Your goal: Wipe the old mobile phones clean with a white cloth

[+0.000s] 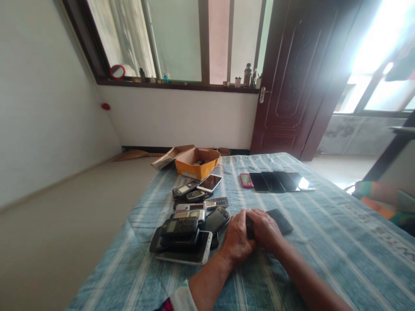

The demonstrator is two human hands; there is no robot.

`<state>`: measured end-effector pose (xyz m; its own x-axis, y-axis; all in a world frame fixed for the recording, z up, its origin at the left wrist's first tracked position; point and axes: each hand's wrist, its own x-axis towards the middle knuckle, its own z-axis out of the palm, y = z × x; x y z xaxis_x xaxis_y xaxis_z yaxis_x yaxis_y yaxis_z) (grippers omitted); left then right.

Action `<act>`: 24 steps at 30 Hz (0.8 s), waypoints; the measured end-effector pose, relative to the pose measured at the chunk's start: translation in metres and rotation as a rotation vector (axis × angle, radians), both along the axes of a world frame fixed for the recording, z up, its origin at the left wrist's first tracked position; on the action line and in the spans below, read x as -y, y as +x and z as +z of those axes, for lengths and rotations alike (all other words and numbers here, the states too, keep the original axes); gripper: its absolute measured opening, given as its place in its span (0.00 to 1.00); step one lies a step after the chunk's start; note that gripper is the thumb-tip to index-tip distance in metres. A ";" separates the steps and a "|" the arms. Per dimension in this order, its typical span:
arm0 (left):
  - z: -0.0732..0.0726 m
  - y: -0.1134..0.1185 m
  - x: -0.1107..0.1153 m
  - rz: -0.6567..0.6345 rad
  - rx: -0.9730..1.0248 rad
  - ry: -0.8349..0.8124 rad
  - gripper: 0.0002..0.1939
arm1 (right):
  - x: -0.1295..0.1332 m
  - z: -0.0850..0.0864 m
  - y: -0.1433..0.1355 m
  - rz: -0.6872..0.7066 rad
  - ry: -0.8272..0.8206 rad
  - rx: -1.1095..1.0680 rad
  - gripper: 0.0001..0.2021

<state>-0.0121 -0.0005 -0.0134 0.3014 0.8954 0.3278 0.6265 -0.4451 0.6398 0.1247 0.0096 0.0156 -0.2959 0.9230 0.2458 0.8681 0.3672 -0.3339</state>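
My left hand (237, 239) and my right hand (265, 229) are close together over the cloth, fingers curled around a dark mobile phone (250, 228). Most of that phone is hidden by the hands. Just beyond my right hand a flat black smartphone (280, 221) lies on the cloth. To the left of my left hand is a loose heap of old phones, among them a black keypad phone (179, 226), a dark slider-like phone (216, 220) and a white-edged smartphone (205, 248). Both hands are closed.
A striped blue cloth (142, 259) covers the table. At its far left stands an open orange cardboard box (194, 169) with something dark inside. A pink phone (246, 180) and several black smartphones (274, 182) lie in a row at the back right. Behind is a door (292, 86).
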 end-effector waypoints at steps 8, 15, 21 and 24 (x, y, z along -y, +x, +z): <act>0.006 0.000 0.004 0.032 -0.007 -0.041 0.46 | 0.002 0.008 0.011 -0.070 -0.032 0.080 0.16; 0.012 0.001 0.003 0.036 0.006 -0.063 0.45 | -0.007 0.004 0.033 -0.303 -0.012 0.198 0.13; 0.012 0.001 0.002 0.033 -0.007 -0.054 0.44 | -0.001 0.003 0.010 -0.107 0.004 0.093 0.14; 0.011 0.002 0.000 0.019 -0.004 -0.016 0.43 | 0.002 0.004 -0.002 -0.026 0.000 0.051 0.15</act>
